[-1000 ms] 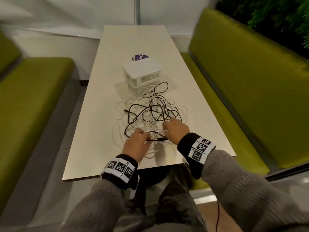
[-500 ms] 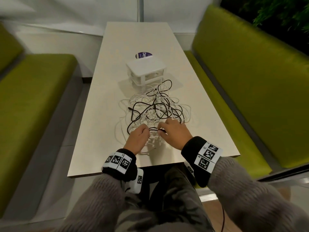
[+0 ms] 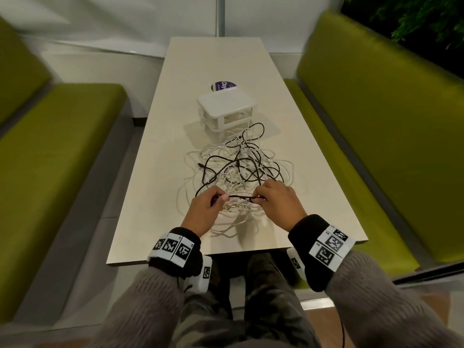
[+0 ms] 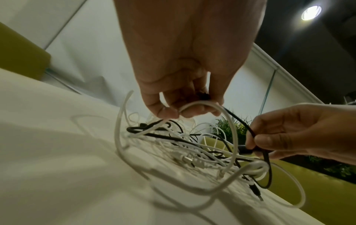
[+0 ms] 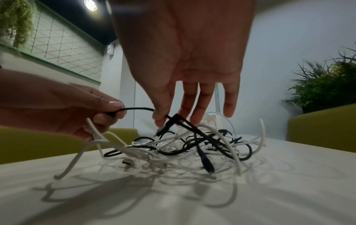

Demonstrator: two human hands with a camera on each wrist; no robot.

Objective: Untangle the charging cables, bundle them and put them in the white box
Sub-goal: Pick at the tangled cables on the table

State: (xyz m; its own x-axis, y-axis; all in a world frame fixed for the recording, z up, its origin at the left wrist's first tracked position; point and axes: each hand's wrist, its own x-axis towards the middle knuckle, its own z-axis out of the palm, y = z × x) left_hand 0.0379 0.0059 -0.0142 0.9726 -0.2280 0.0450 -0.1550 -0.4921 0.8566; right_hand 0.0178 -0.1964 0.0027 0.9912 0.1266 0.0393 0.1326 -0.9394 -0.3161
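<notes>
Left hand (image 3: 204, 212): thumb and forefinger tips pinched on a thin black cable (image 3: 238, 196), other fingers curled under w/ a loop of white cable (image 4: 217, 109) caught across them, seen from the left wrist cam. Right hand (image 3: 278, 202): thumb and forefinger nipped on the same black cable, at a bend just behind its plug (image 5: 163, 128); middle, ring and little fingers hang down nearly straight, spread a bit, tips just above the heap. Between the two pinches a short stretch of black cable runs taut, lifted off the top.

Both hands palm-down, knuckles up, wrists raised clear of the table, side by side near its near edge. Each wrist has a black band w/ white coded tags (image 3: 329, 244); grey knit sleeves (image 3: 155, 297) behind, forearms angled in from either side of the lap.

Under and beyond the fingers: tangled heap of white and black charging cables (image 3: 238, 169), mid-width of the long pale beige table (image 3: 155, 146), spreading from the hands toward the far end. The small square white plastic box (image 3: 226, 106) w/ flat lid on sits right past the heap, on the table's centre line; a couple of cable loops reach its base. Round dark-blue sticker (image 3: 221, 86) just behind it. Olive-green benches (image 3: 376, 121) along both long sides.
</notes>
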